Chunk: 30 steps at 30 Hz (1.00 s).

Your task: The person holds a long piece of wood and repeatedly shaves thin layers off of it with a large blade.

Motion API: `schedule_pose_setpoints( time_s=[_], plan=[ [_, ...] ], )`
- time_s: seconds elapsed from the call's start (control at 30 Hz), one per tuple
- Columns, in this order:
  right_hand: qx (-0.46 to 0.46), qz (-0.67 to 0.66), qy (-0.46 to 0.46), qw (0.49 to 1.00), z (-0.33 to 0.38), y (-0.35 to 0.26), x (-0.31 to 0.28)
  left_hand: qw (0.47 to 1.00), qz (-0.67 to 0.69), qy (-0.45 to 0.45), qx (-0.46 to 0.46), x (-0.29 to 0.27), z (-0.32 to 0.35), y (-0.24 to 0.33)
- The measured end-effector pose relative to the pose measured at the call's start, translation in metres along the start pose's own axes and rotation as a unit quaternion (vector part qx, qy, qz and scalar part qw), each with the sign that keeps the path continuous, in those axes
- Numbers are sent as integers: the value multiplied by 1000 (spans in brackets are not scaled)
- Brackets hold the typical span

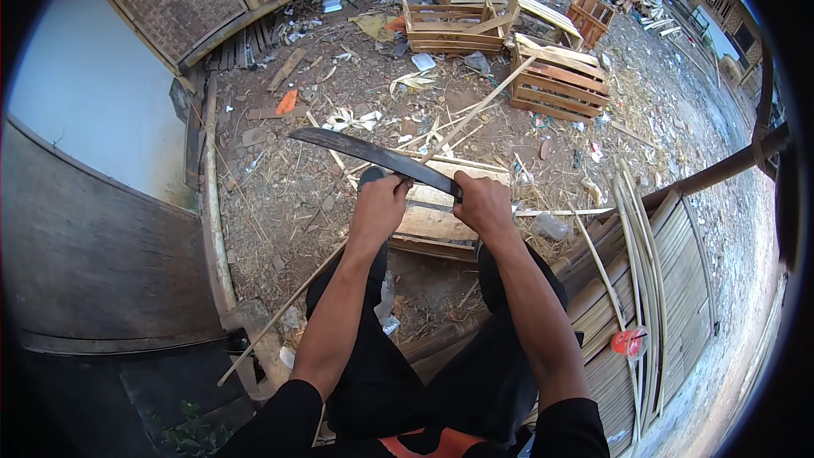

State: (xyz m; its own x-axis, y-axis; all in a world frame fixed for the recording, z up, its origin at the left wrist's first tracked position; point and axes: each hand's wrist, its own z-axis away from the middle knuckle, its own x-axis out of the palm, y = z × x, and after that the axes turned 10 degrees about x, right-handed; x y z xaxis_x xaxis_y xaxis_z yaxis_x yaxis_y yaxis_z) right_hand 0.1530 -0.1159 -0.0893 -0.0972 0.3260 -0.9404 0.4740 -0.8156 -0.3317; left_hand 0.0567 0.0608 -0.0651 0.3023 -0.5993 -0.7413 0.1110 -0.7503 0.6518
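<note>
My right hand (pixel 486 205) is wrapped round the handle of a machete (pixel 356 148), whose long dark blade points to the far left. Just below the blade, my left hand (pixel 379 208) is closed on a long thin bamboo strip (pixel 479 108). The strip runs slantwise from the far crates, under the blade, down to the lower left. Blade and strip cross right by my left fingers; whether they touch, I cannot tell. A slatted wooden crate (pixel 437 225) lies on the ground between my feet, below both hands.
Several wooden crates (pixel 560 80) stand at the far side. Long bamboo strips (pixel 649 288) and a red-and-clear plastic cup (pixel 629 343) lie on the bamboo bench (pixel 687 280) at my right. Litter and straw cover the dirt ground (pixel 280 195). A wall (pixel 102 93) rises at left.
</note>
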Motion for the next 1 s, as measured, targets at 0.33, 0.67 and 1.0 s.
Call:
schedule_pose_setpoints(
  time_s=[0.33,0.67,1.0],
  plan=[
    [10,23,10,1000,-4,21,3,999,-9,21,32,6,7,6],
    [15,38,-14,999,-3,21,-1,997,-75,-20,8,-3,14,13],
    [1,44,-10,999,-1,26,7,994,-111,-21,2,-5,20,16]
  ],
)
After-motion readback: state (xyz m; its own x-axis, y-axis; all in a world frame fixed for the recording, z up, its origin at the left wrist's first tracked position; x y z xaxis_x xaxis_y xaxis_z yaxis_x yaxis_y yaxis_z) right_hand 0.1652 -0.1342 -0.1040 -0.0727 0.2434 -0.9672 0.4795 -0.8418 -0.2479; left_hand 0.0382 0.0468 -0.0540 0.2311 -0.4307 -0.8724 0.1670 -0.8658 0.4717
